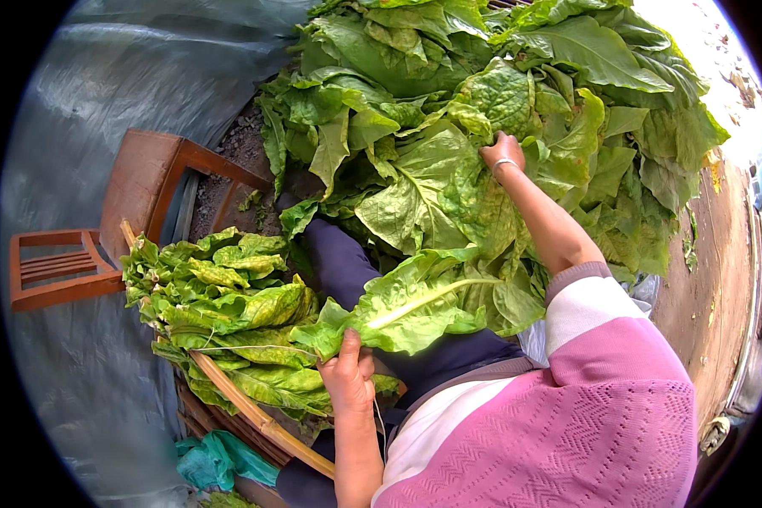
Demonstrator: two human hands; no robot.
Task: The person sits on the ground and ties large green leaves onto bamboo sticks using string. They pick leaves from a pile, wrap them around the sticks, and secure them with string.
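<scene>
My left hand (347, 371) is closed at the near end of a broad green tobacco leaf (419, 309), whose pale midrib runs away to the right over my lap. A thin string (258, 347) runs from the bunched leaves to this hand, and a length hangs below it. My right hand (504, 152), a pale band at its wrist, reaches into the big heap of tobacco leaves (415, 186) and pinches a leaf there; its fingertips are partly hidden. Left of my knees, many leaves (229, 296) hang packed along a wooden stick (262, 419).
A brown wooden chair (140, 190) lies tipped at the left, by grey plastic sheeting (68, 169). Teal plastic (216, 457) sits below the stick, beside several more sticks (220, 419). Wooden boards (711, 296) extend at the right.
</scene>
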